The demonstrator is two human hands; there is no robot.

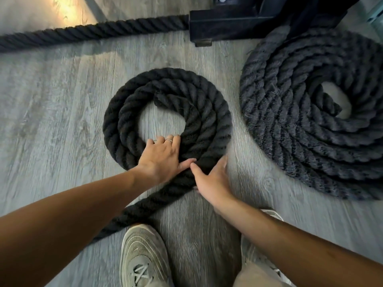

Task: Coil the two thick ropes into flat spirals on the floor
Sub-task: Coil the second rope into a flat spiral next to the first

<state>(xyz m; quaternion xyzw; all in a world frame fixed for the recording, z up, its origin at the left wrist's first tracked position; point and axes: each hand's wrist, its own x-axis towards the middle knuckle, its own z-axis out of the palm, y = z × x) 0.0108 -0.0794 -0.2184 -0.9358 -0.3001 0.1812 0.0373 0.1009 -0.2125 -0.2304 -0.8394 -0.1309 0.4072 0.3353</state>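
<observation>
On the grey wood-grain floor (62, 125) a small coil (165, 112) of thick black rope lies at the centre of the view — about three turns wound flat around an open middle, its cut end tucked inside at roughly 12 o'clock of the ring. The left hand (160, 157) presses on the coil at its 6 o'clock, fingers (165, 141) stretched fairly straight across the inner turns, a ring on one of them, thumb reaching toward 3 o'clock. The right hand (211, 181) sits just beside it, thumb nearly meeting the left thumb, fingers spread wide against the outer turn where the loose rope tail (132, 212) leaves the coil and runs off toward 7 o'clock under the left forearm. Neither hand wraps around the rope.

At 3 o'clock, apart from the small coil, lies a large finished spiral (300, 129) of many turns. Toward 12 o'clock a straight rope length (93, 32) runs to a black metal base (238, 21). A pale sneaker (143, 255) stands at 6 o'clock.
</observation>
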